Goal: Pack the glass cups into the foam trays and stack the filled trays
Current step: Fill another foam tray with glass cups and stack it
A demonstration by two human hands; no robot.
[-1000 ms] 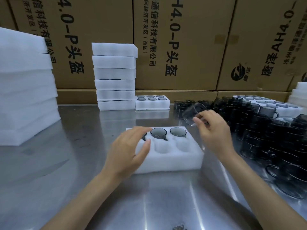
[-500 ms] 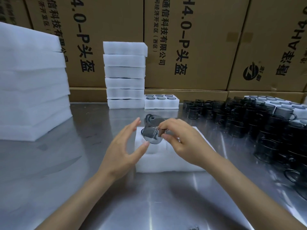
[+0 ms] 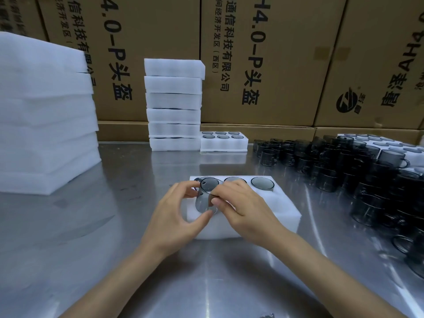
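A white foam tray [image 3: 282, 204] lies on the steel table in front of me, with smoky glass cups seated in its back row, one at the right [image 3: 262, 182]. Over the tray's front left pocket I hold another smoky glass cup [image 3: 205, 196], tilted. My right hand [image 3: 244, 208] pinches its rim and side. My left hand [image 3: 175, 216] curls round its left side and bottom. The front pockets are hidden behind my hands.
A tall stack of filled trays [image 3: 174, 104] stands at the back, with one filled tray [image 3: 223, 142] beside it. A pile of blank foam [image 3: 43, 111] fills the left. Many loose dark cups [image 3: 344, 166] crowd the right. Cardboard cartons [image 3: 263, 56] wall off the back.
My right hand has brought a cup from the pile on the right over to the tray. Both hands now hold it lower, above the front left pocket.
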